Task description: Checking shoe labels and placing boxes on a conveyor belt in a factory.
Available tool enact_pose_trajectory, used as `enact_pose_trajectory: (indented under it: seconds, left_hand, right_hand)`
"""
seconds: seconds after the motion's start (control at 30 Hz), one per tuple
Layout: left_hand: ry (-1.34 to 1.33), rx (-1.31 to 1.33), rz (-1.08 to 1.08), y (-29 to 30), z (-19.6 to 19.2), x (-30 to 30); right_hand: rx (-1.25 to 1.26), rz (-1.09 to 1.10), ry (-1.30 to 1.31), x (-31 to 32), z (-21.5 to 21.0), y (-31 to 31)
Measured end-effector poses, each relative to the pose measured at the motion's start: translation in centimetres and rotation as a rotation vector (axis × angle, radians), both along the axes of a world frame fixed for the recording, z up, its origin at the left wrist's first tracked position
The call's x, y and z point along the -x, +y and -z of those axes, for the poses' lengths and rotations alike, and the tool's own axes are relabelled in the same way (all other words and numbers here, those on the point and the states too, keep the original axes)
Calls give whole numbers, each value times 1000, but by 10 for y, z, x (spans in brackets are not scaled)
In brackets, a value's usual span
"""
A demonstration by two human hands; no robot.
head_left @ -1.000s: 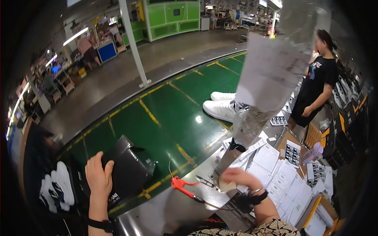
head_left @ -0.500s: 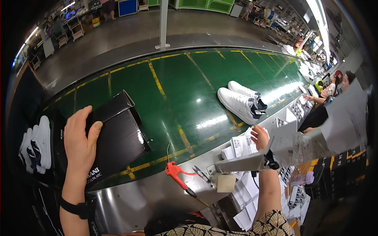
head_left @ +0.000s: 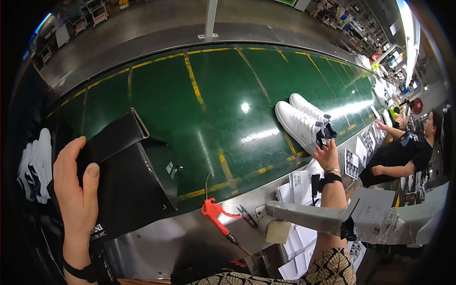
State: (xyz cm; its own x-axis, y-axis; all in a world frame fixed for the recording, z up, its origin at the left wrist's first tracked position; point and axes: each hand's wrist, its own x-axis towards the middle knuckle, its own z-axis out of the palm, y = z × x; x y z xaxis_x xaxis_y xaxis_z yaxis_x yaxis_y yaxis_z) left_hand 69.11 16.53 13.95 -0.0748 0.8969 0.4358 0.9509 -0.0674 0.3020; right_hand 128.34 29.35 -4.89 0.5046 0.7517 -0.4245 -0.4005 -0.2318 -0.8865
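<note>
A black shoe box [head_left: 126,190] lies on the green conveyor belt [head_left: 161,90] at the left, its lid part angled up at the far side. My left hand [head_left: 76,183] is over the left part of the box, fingers stretched out and thumb apart; whether it touches the cardboard I cannot tell. On the belt to the right rests a pair of white sneakers [head_left: 297,122] with dark linings, side by side, heels toward me. Close by the heel of the nearer sneaker is my right hand [head_left: 327,156], palm up with fingers spread, gripping nothing.
A red air blow gun [head_left: 216,216] and thread snips [head_left: 247,216] lie on the metal ledge. A metal bar [head_left: 308,212] crosses above my right forearm, near white paper stacks [head_left: 289,192]. More white sneakers [head_left: 40,161] stand far left. A co-worker [head_left: 403,156] is at the right.
My right hand has moved forward from the papers to the sneaker heels. My left hand and the box appear shifted slightly left and lower, while the whole view has tilted down.
</note>
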Motion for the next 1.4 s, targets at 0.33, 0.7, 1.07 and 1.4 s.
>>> enact_pose_trajectory:
  seconds: [0.33, 0.7, 1.07, 1.4]
  left_hand:
    - [22, -39, 1, 4, 3, -8]
    - [208, -267, 112, -12, 6, -8]
    - [-15, -211, 120, -38, 17, -40]
    - [-345, 5, 360, -75, 6, -40]
  right_hand:
    - [-209, 92, 102, -16, -22, -14]
    - [-460, -26, -1423, -21, -111, -157]
    - [-1361, -456, -406, 255, -138, -228]
    - [-1055, -1062, -307, 343, -126, -208]
